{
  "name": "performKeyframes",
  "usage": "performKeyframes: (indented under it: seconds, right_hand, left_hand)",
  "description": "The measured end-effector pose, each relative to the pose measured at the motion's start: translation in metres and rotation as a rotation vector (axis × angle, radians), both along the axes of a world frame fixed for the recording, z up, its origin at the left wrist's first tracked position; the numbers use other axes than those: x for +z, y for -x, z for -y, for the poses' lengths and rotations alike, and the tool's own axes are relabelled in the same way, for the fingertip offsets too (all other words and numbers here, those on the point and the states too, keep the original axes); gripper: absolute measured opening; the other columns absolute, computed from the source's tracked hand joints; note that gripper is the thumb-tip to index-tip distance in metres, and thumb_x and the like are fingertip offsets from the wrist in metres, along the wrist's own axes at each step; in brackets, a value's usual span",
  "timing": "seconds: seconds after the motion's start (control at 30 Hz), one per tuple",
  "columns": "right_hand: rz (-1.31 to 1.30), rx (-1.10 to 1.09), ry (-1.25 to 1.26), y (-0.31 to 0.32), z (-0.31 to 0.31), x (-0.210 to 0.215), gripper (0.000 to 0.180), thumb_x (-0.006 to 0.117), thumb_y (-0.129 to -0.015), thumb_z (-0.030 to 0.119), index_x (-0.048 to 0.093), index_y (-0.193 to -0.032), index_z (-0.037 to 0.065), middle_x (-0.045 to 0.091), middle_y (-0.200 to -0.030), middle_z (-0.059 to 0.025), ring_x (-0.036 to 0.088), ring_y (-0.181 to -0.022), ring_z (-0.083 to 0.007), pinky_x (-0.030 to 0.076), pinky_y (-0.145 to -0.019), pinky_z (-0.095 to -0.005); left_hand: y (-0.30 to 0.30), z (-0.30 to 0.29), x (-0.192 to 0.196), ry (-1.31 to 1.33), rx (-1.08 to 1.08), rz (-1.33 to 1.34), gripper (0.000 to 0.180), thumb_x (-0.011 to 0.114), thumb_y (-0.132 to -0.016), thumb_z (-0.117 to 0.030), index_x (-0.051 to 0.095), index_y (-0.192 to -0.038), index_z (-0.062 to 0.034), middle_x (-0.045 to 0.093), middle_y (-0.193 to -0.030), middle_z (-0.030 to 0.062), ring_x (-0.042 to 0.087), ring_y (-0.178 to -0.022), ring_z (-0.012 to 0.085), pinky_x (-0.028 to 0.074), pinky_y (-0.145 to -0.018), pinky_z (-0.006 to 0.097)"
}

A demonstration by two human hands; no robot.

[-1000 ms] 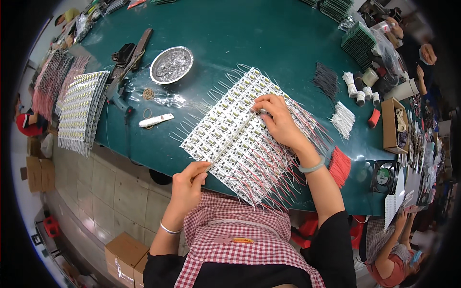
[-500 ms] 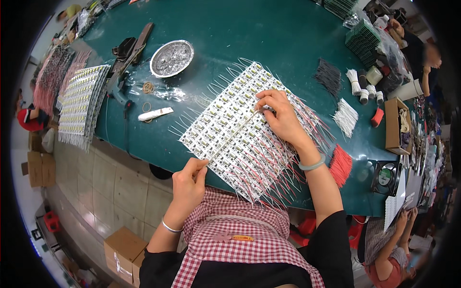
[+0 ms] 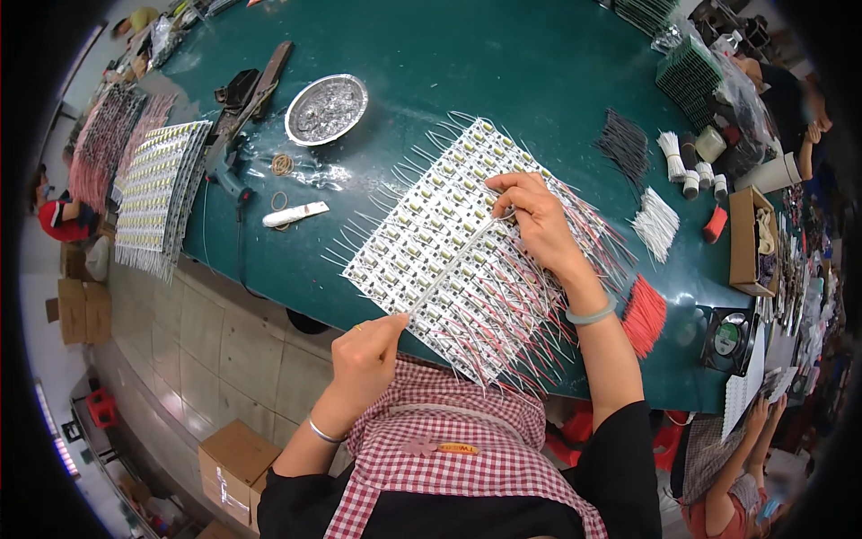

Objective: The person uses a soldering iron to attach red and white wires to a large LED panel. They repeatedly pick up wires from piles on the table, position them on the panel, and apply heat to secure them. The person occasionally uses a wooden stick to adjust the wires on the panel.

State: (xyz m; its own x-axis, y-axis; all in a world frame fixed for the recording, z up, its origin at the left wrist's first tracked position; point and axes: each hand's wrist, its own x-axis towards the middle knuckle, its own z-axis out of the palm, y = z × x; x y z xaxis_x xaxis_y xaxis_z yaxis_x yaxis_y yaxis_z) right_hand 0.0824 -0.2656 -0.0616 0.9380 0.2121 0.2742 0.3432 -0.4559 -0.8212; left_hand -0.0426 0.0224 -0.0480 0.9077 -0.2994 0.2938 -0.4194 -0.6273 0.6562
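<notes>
On module panel (image 3: pixel 449 247), both hands

— What lies under the hands?

— A wide sheet of small white light modules (image 3: pixel 449 242), set in close rows, flat on the green table, turned at a slant.

— And the wires?

— Thin white leads stick out past the far-left edge; red ones fan out beyond the right hand (image 3: pixel 537 225).

— Where is it gripped?

— The left hand (image 3: pixel 368 355) pinches the near edge; one strip (image 3: pixel 453 267) runs straight from that pinch up to the right fingertips.
</notes>
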Motion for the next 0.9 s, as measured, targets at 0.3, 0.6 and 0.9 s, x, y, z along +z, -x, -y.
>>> performKeyframes:
  seconds: [0.3, 0.6, 0.9]
  right_hand:
    - [0.034, 0.026, 0.023, 0.001, 0.005, 0.0, 0.016, 0.051, -0.078, -0.005, 0.064, -0.073, 0.002, 0.07, -0.118, -0.0109, 0.057, -0.104, -0.0286, 0.046, -0.091, -0.0358]
    - [0.202, 0.133, 0.143, 0.024, -0.011, 0.022, 0.017, 0.066, -0.084, 0.003, 0.073, -0.099, 0.004, 0.066, -0.107, -0.0093, 0.06, -0.101, -0.0268, 0.049, -0.088, -0.0379]
    - [0.187, 0.18, 0.207, 0.039, -0.009, 0.015, 0.016, 0.071, -0.085, 0.013, 0.073, -0.097, 0.003, 0.065, -0.102, -0.0097, 0.06, -0.1, -0.0287, 0.048, -0.087, -0.0393]
  left_hand:
    - [0.006, 0.014, 0.002, -0.184, -0.063, 0.098, 0.047, 0.062, -0.074, 0.009, 0.068, -0.12, -0.0009, 0.07, -0.092, 0.0094, 0.063, -0.068, 0.0235, 0.051, -0.057, 0.032]
    - [0.009, 0.012, 0.006, -0.141, -0.059, -0.015, 0.046, 0.062, -0.082, 0.009, 0.066, -0.126, -0.002, 0.067, -0.093, 0.0126, 0.066, -0.076, 0.027, 0.053, -0.066, 0.035]
    - [0.01, 0.022, 0.007, -0.222, -0.028, -0.036, 0.051, 0.058, -0.082, 0.01, 0.065, -0.13, -0.0059, 0.066, -0.094, 0.0104, 0.064, -0.079, 0.0251, 0.052, -0.067, 0.035]
